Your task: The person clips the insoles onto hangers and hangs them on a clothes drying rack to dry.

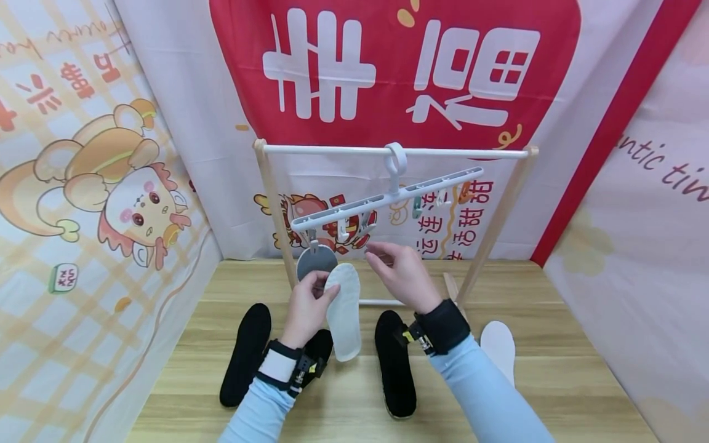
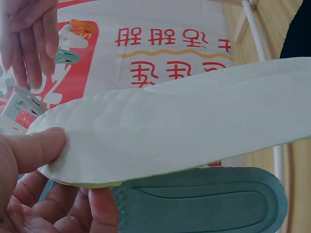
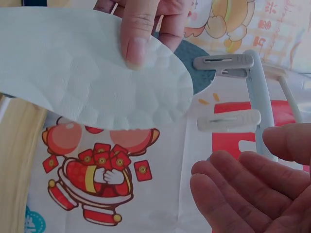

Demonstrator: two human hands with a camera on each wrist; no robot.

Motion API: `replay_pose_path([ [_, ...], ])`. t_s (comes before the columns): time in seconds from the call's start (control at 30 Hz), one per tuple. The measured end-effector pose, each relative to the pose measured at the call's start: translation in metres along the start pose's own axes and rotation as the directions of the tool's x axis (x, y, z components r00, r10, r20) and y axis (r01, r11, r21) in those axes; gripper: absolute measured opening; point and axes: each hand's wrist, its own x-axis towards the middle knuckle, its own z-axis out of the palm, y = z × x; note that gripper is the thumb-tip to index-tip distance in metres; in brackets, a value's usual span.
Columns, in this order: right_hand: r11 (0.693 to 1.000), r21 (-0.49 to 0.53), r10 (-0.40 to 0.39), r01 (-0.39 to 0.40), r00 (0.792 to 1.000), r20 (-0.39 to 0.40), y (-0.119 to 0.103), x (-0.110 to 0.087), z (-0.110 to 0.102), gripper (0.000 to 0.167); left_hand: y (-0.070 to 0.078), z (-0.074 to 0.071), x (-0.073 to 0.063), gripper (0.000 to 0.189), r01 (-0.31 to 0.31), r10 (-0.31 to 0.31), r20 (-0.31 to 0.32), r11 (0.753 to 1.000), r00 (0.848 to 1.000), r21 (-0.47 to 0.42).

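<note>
My left hand (image 1: 306,311) pinches a white insole (image 1: 346,320) near its wide end, thumb on the white face and fingers behind. A thin green edge shows along this insole in the left wrist view. Behind it, a grey-green insole (image 2: 204,199) hangs from a grey clip (image 3: 223,61) at the left end of a pale clip hanger (image 1: 360,205). My right hand (image 1: 407,275) is held below the hanger with its fingers apart from the insole and nothing in them. A white clip (image 3: 228,121) lies just beyond its fingertips in the right wrist view.
The hanger hooks over the white top bar (image 1: 332,149) of a wooden-legged rack and tilts down to the left. Black insoles (image 1: 246,354) and another white insole (image 1: 498,347) lie on the wood-grain table (image 1: 188,375). Printed cloth walls (image 1: 166,74) surround the rack.
</note>
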Motion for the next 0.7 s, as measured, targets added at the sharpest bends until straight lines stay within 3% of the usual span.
replay_pose_path([
  [0.23,0.999,-0.034,0.021,-0.019,0.997,0.07,-0.01,0.016,0.006,0.037,0.008,-0.005,0.005,0.018,-0.039,0.039,-0.025,0.999,0.999,-0.002],
  [0.53,0.995,-0.049,0.088,-0.083,0.988,0.127,-0.017,0.03,0.011,0.049,0.013,-0.011,0.011,0.02,-0.028,0.029,-0.031,0.999,0.999,0.024],
  [0.7,0.989,-0.006,0.147,-0.148,0.977,0.155,-0.014,0.036,0.016,0.06,0.013,-0.012,0.012,0.02,-0.033,0.034,-0.027,0.999,0.999,0.029],
])
